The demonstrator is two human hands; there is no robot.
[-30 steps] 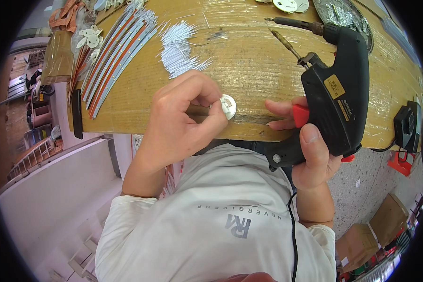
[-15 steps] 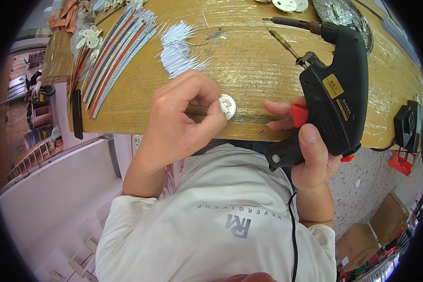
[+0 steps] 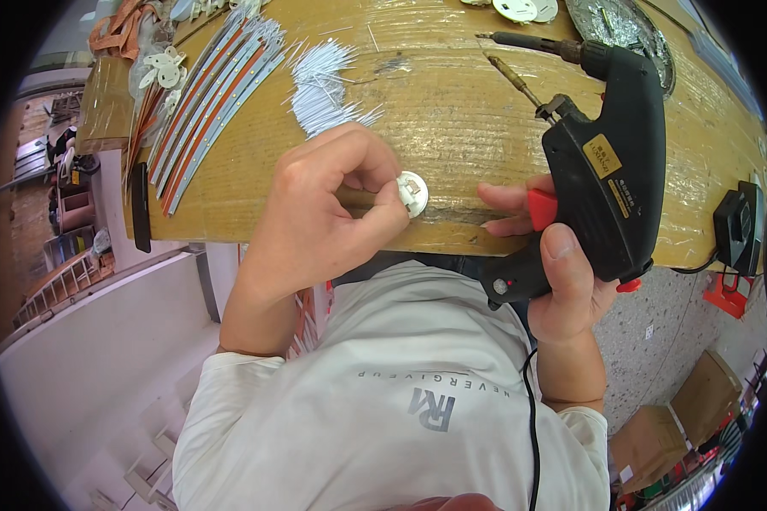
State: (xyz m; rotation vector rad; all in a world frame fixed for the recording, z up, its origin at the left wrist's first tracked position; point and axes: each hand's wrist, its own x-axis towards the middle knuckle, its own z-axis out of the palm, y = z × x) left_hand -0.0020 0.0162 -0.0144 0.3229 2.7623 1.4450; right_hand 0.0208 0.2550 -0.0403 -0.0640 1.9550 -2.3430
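My left hand (image 3: 328, 209) pinches the edge of a small round white plastic piece (image 3: 415, 194) between thumb and fingertips, just over the near edge of the table. Metal parts show on the piece's face. In my right hand (image 3: 562, 277) is a black soldering gun (image 3: 609, 170) with a red trigger, gripped by its handle. My thumb lies along the handle, and two fingers stretch past the trigger. Its iron tip and brass feed nozzle point left, above the tabletop and away from the white piece. A black cord (image 3: 530, 426) hangs down from the gun's side over my shirt.
On the wooden table (image 3: 452, 102) lie a pile of thin white wires (image 3: 320, 89) and a fan of LED strips (image 3: 217, 102). More round white pieces (image 3: 516, 8) and a metal tray (image 3: 626, 38) are at the far right. A black device (image 3: 739, 226) sits at the right edge.
A small red light now shows at the base of the soldering gun's handle. Both hands stay almost where they were.
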